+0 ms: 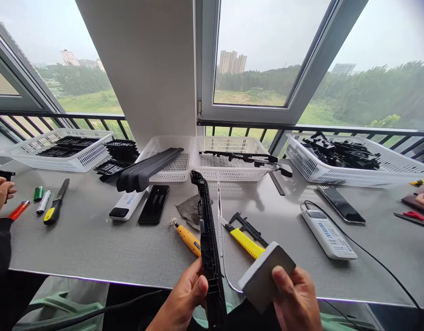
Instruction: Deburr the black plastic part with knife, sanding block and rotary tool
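Note:
My left hand (pixel 184 294) is closed round the lower part of a long black plastic trim piece (pixel 208 248), which stands nearly upright with its ribbed side showing. In my right hand (pixel 296 294) is a grey sanding block (pixel 267 273), pinched between thumb and fingers just right of the trim piece and apart from it. Beyond the block lies a yellow utility knife (pixel 246 242), beside a black caliper (pixel 248 227). A yellow rotary tool (pixel 187 239) and a grey cloth (pixel 189 211) lie behind the trim piece, which partly covers them.
White baskets (pixel 229 174) line the table's back edge, several holding black parts. Black trim pieces (pixel 146 170) lean on one. Phones (pixel 154 204) and white devices (pixel 329 234) lie about; a cable (pixel 374 262) crosses the right. Other people's hands (pixel 1 188) show at both sides.

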Demonstrator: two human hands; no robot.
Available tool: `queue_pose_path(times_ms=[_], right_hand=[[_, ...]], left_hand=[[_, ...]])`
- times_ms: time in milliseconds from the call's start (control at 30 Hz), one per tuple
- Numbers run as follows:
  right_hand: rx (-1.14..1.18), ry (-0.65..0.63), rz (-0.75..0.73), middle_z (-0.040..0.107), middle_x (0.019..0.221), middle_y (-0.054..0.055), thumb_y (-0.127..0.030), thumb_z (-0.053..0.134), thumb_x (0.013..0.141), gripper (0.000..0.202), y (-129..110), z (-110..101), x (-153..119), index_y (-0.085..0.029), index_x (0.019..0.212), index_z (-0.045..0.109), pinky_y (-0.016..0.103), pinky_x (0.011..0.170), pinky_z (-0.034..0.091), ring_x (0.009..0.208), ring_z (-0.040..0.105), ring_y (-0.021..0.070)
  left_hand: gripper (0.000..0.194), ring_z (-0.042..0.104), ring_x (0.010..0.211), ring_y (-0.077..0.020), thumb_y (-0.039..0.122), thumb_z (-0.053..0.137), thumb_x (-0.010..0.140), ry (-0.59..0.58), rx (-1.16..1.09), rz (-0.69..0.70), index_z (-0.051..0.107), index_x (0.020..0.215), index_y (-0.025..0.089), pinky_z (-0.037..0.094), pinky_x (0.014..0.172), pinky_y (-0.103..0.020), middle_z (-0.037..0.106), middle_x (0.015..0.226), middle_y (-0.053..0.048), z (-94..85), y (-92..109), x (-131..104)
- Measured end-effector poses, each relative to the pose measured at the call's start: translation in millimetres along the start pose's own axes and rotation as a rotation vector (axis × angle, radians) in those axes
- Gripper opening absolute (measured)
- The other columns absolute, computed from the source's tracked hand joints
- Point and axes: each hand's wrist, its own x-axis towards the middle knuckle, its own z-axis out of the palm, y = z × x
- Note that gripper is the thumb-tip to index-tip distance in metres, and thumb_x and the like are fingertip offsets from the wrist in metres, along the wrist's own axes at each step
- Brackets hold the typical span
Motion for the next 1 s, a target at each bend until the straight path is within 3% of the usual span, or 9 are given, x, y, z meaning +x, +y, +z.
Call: queue_pose_path(times_ms=[133,200,300,433,600,733,800,900,1000], right_hand=[[0.173,-0.013,0.185,0.077,0.078,0.004,-0.067,0.098,0.071,0.056,15,27,5,-0.018,0.091,0.078,0.028,0.056,0.055,0.065,0.069,0.0206],[0.217,0.007,0.189,0.076,0.074,0.003,-0.070,0.098,0.069,0.059,22,43,7,-0.018,0.086,0.074,0.027,0.053,0.054,0.060,0.067,0.0184],[0.284,0.138,0.154,0.079,0.080,0.001,-0.069,0.100,0.064,0.064,26,54,8,-0.020,0.095,0.073,0.027,0.054,0.054,0.062,0.069,0.0184],[0.262,0.148,0.190,0.079,0.084,0.001,-0.065,0.103,0.061,0.066,28,53,5,-0.020,0.099,0.074,0.024,0.052,0.051,0.064,0.069,0.0168],[0.201,0.043,0.254,0.077,0.078,0.002,-0.068,0.102,0.061,0.066,37,52,1,-0.017,0.093,0.075,0.028,0.060,0.055,0.068,0.071,0.0209],[0.137,0.133,0.249,0.075,0.074,0.001,-0.079,0.095,0.063,0.071,39,55,1,-0.018,0.093,0.074,0.029,0.061,0.056,0.068,0.070,0.0217],[0.120,0.090,0.251,0.076,0.076,0.002,-0.077,0.095,0.065,0.069,38,58,2,-0.018,0.092,0.074,0.030,0.062,0.056,0.070,0.071,0.0220],[0.175,0.136,0.197,0.066,0.067,-0.004,-0.074,0.097,0.062,0.064,34,59,6,-0.021,0.083,0.068,0.026,0.054,0.050,0.057,0.058,0.0141],[0.235,0.155,0.186,0.049,0.057,-0.009,-0.070,0.097,0.067,0.061,30,50,6,-0.024,0.073,0.057,0.025,0.045,0.041,0.048,0.041,0.0097]], left_hand=[[0.091,0.062,0.142,-0.0441,0.080,0.076,0.086,-0.119,0.098,0.012,0.066,0.158,0.026,0.044,0.124,-0.055,0.074,0.147,-0.016,18.4,8,0],[0.091,0.056,0.150,-0.0463,0.079,0.076,0.087,-0.158,0.108,0.022,0.064,0.160,0.025,0.035,0.131,-0.060,0.072,0.152,-0.017,23.8,9,-1],[0.090,0.052,0.155,-0.0462,0.078,0.073,0.090,-0.114,0.130,0.055,0.062,0.161,0.025,0.029,0.135,-0.062,0.069,0.157,-0.017,23.1,9,-2],[0.091,0.049,0.158,-0.0452,0.080,0.072,0.089,-0.025,0.139,0.073,0.060,0.163,0.027,0.028,0.137,-0.061,0.067,0.160,-0.016,17.4,13,-3],[0.094,0.043,0.163,-0.0459,0.081,0.071,0.089,-0.068,0.192,0.044,0.061,0.162,0.023,0.025,0.138,-0.060,0.065,0.164,-0.017,20.6,10,-1],[0.093,0.040,0.165,-0.0454,0.082,0.070,0.088,-0.069,0.180,0.019,0.063,0.161,0.024,0.020,0.140,-0.060,0.063,0.166,-0.017,21.4,4,-3],[0.090,0.041,0.164,-0.0453,0.081,0.071,0.089,-0.044,0.169,0.021,0.066,0.158,0.024,0.020,0.140,-0.059,0.065,0.164,-0.016,19.1,3,-5],[0.086,0.046,0.161,-0.0454,0.079,0.071,0.090,-0.042,0.121,0.015,0.067,0.157,0.024,0.023,0.139,-0.061,0.068,0.160,-0.016,13.3,6,-7],[0.089,0.057,0.150,-0.0452,0.080,0.070,0.090,-0.039,0.065,0.055,0.065,0.159,0.024,0.037,0.132,-0.060,0.071,0.154,-0.017,6.6,10,-7]])
